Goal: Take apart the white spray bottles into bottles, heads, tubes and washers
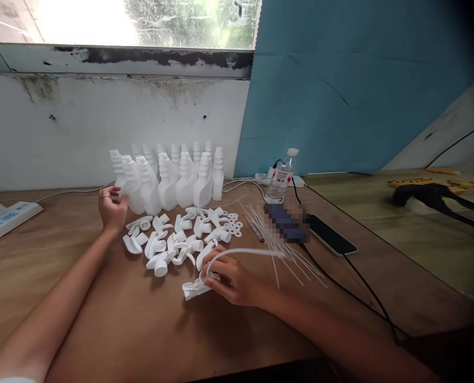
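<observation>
My right hand (229,276) is closed on a white spray head (195,289), low over the brown table (141,330). A thin white tube (245,251) curves from it over my fingers to the right. My left hand (113,206) is at the front left of a group of white bottles (167,183), by the leftmost bottle (116,162); its fingers are bent, and whether they grip that bottle is not clear. Several loose white spray heads (177,242) lie between my hands and the bottles. Small white rings (234,226) lie at their right.
Loose white tubes (293,260) are spread on the right, beside a dark blue device (287,223) and a phone (332,234) with black cables. A clear water bottle (280,181) stands behind them. A power strip (9,221) lies far left.
</observation>
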Tool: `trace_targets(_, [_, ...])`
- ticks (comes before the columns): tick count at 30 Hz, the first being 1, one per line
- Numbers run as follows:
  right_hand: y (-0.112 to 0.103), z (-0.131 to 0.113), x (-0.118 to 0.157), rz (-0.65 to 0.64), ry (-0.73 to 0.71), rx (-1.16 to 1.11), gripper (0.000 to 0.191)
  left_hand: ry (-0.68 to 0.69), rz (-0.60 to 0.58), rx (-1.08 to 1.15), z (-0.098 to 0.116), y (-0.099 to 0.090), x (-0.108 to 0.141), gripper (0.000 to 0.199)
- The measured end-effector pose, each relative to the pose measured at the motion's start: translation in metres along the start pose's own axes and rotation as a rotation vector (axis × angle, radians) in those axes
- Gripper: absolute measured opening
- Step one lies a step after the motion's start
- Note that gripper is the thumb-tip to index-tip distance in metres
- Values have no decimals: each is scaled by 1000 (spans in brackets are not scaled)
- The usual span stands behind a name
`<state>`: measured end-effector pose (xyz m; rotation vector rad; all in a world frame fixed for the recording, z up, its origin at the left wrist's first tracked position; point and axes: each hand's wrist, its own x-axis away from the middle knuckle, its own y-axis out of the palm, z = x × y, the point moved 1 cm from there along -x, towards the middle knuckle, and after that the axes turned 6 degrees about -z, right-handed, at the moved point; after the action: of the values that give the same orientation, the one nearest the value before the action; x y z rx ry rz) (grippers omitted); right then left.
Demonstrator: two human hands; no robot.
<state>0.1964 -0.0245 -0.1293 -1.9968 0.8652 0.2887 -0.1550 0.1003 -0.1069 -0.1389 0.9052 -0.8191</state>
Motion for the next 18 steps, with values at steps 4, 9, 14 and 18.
trace_targets(4, [0,-3,1,-41,-16,28,17,-206,41,12,-56,15,-25,34])
trace_targets(9, [1,0,4,-17,85,-20,24,-252,-103,36,-77,24,-29,44])
trace_targets(14, [-3,3,7,23,65,-104,39,-254,-162,-32,-79,17,-27,28])
trace_targets(18, [-13,12,9,112,118,-96,47,-213,52,-90,-73,2,-14,35])
